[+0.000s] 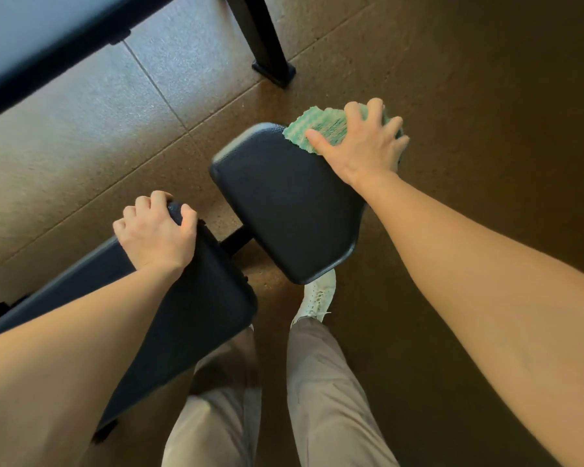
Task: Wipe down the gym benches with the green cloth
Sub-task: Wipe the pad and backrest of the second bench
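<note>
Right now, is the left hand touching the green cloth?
Apart. The head view shows the left hand gripping the long bench pad, while the green cloth lies under the right hand on the separate seat pad.

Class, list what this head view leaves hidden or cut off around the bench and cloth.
- Cloth: its middle lies under the right hand.
- Seat pad: far right corner covered by cloth and hand.
- Back pad: lower end hidden by the left forearm.
- Bench frame: mostly under the pads.
- Left shoe: behind the back pad.
</note>
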